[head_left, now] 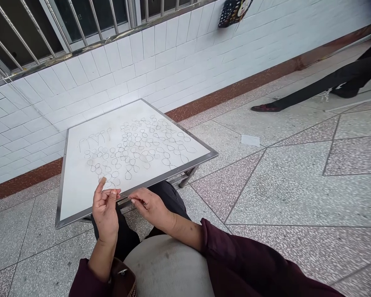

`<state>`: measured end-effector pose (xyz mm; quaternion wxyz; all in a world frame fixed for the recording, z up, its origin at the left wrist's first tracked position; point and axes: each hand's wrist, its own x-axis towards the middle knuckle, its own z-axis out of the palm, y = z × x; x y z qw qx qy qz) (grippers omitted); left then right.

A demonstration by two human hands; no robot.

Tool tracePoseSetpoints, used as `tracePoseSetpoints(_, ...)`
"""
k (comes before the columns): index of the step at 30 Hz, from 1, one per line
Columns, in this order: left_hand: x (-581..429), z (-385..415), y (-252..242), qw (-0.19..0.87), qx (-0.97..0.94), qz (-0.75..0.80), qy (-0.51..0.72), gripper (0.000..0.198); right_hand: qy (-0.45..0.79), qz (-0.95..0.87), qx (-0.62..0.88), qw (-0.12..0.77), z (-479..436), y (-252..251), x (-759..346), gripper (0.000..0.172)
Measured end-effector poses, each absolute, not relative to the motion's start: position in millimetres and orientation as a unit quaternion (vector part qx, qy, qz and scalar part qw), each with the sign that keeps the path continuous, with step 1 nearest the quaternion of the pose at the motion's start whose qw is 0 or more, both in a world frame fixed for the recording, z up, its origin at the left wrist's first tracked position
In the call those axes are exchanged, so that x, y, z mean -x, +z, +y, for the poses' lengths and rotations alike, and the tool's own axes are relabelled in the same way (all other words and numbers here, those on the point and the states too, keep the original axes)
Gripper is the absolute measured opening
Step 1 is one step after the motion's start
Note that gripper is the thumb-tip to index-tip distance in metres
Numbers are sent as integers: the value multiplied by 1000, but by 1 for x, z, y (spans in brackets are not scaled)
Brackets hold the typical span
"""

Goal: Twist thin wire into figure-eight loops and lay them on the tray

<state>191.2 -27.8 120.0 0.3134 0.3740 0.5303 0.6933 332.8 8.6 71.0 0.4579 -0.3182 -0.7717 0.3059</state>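
Note:
My left hand (107,210) is raised at the near edge of a white table (76,194). Its thumb and a finger pinch one end of a thin wire (124,196), while the index finger points up. The wire's other end is pinched between thumb and fingertips of my right hand (152,209), so a short piece spans the two hands. On the tabletop just beyond lie several thin wire loops (132,144), many twisted into figure-eight shapes. At the left, a row of hooked wire pieces (95,138) lies apart from them.
A white tiled wall (117,78) with a barred window (77,24) stands behind the table. A dark patterned bag (235,12) hangs there. To the right, another person's leg (315,84) reaches across the floor near a white paper (250,140). A brown bag (123,276) rests by my waist.

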Motion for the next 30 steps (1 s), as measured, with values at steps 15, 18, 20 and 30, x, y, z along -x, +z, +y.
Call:
tracePoseSetpoints(15,-184,-28,126,298,-367,527,706,61,302,-774,321,454,9,73,-335,13)
tracePoseSetpoints(18,-183,-28,127,288,-368,526,711,61,300,-772,326,455,8,73,-335,14)
tracePoseSetpoints(20,-182,-28,127,287,-366,525,713,61,295,-773,321,460,8,73,-334,14)
tracePoseSetpoints(30,-169,-26,126,278,-352,522,725,63,289,-780,310,461,9,72,-343,12)
